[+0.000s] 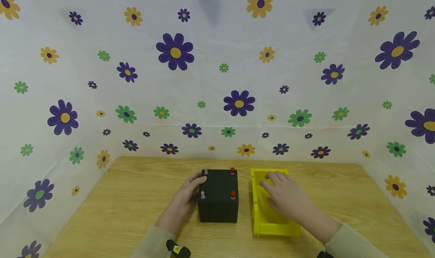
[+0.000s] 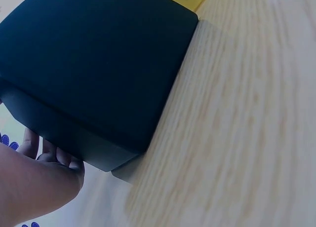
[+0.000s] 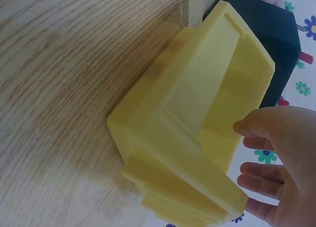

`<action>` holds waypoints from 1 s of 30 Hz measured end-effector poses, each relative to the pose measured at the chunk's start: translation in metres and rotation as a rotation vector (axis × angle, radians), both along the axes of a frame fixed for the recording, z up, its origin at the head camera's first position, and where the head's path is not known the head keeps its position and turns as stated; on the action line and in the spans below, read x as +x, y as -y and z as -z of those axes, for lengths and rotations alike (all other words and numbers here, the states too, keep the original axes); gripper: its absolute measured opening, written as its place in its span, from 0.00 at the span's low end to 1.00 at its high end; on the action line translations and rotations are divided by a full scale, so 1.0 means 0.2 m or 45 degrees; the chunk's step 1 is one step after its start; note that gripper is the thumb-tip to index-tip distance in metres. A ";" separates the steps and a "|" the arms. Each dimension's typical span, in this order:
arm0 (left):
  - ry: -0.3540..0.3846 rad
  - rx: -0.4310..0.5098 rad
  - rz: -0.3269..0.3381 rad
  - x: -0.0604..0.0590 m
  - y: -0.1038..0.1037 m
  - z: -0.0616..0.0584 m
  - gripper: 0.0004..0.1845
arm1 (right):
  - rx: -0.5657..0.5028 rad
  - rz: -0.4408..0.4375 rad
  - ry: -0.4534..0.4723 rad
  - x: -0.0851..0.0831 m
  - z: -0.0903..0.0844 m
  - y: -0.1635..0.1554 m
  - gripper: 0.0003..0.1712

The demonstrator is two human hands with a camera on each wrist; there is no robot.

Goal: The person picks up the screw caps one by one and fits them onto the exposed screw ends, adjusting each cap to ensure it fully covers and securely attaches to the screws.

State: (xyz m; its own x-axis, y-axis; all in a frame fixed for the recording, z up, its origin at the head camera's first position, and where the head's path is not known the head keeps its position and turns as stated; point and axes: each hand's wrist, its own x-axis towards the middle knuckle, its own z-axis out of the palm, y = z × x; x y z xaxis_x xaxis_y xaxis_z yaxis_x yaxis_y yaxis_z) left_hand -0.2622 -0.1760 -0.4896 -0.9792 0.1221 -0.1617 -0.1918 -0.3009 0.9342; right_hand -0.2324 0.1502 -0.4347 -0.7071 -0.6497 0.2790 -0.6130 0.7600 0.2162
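Note:
A black box (image 1: 217, 199) stands mid-table, with two silver posts on the left of its top and two red posts on the right. My left hand (image 1: 194, 182) holds its left side, thumb curled over the top edge by a silver post. In the left wrist view my fingers (image 2: 52, 155) lie against the black box (image 2: 98, 64). A yellow tray (image 1: 259, 218) sits just right of the box. My right hand (image 1: 275, 186) hovers over the tray's hollow with its fingers relaxed, holding nothing. The right wrist view shows the right hand (image 3: 261, 153) above the yellow tray (image 3: 187, 118).
Both things rest on a wooden table (image 1: 129, 197). White cloth with printed flowers (image 1: 217, 80) walls in the back and both sides. Bare wood lies to the left, to the right and in front of the box and tray.

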 end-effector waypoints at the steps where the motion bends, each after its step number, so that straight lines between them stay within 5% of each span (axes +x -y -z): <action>1: 0.002 0.000 -0.001 0.00 0.00 0.00 0.20 | 0.002 0.000 -0.003 0.00 0.00 0.00 0.25; 30: 0.007 0.015 0.006 0.00 0.01 0.00 0.17 | 0.033 0.058 0.085 0.03 0.02 -0.06 0.23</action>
